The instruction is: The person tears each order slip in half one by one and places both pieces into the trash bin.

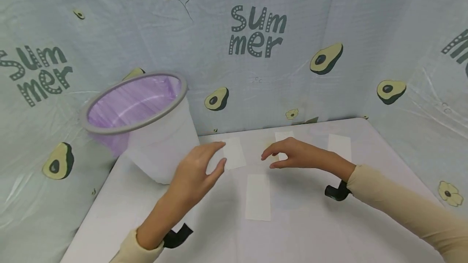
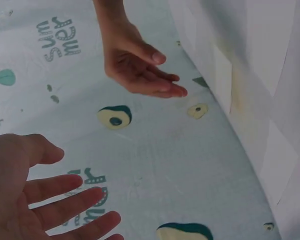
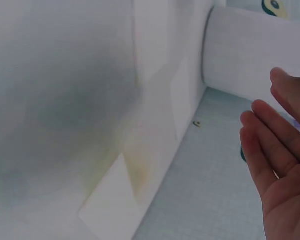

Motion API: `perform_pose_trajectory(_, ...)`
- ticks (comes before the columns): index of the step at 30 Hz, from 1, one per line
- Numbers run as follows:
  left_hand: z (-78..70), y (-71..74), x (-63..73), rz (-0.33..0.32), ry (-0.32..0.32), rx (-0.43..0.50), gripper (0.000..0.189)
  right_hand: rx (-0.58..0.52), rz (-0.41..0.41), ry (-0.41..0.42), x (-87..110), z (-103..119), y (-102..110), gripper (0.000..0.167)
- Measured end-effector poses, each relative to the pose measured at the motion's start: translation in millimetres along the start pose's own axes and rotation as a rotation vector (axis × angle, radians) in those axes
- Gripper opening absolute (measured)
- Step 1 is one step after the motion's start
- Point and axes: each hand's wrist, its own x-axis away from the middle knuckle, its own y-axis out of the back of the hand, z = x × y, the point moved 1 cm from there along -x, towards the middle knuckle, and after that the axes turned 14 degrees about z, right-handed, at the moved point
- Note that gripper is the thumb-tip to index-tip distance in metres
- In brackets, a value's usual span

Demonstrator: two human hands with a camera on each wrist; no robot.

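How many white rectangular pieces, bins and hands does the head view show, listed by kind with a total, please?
White rectangular pieces: 4
Bin: 1
Hands: 2
Total: 7

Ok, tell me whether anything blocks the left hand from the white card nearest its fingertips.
Nothing visible does: no object shows between the left hand and that white card. The bin stands to the left, off that path.
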Motion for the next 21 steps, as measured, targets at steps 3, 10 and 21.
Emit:
perform_pose_trajectory(3,-6.4,-24.7,2.9,0.084,0.042,0.011,0.039,-0.002,0.050,0.037,-2.9,-7.3,-10.6,0.034)
perform_pose_trajectory(10,-14.1,-86.9,13.6,0.369,0.135,-0.005,0.066,0.101,0.168,0.126,-10.9,-22.0,-36.4,0.038)
perform_pose_trajectory(21,-8.7,-137.0,21.8,0.645,0.157,-0.136,0.073,0.229,0.263,0.132,-11.7,-28.8,-59.0,0.043)
